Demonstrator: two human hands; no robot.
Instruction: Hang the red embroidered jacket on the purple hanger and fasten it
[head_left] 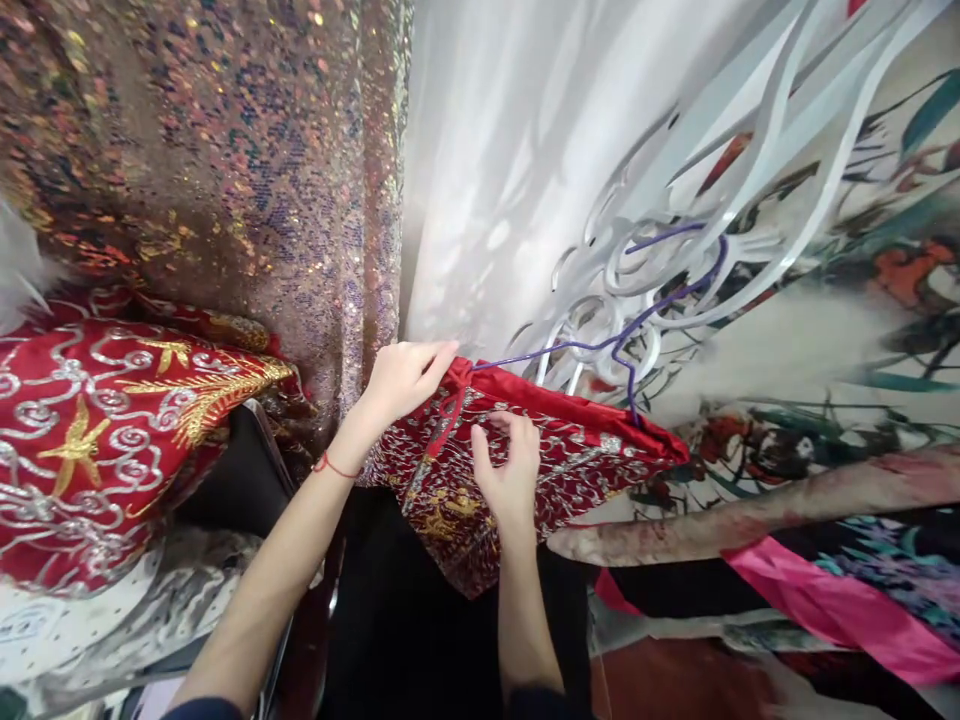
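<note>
A red skirt with silver and gold embroidery, a satin waistband and a red tie hangs in front of me. A purple wire hanger runs into its waistband. My left hand is closed at the left corner of the waistband, its fingers pressed together on the cloth beside the knot of the tie. Just in front of the embroidery is my right hand, thumb and fingers curved and apart with nothing between them. Whether its fingertips touch the skirt I cannot tell.
On the left, another red embroidered garment is bundled over something black. A sequined cloth hangs behind it. White scrollwork stands before a white curtain and floral fabric. Pink and black garments lie at lower right.
</note>
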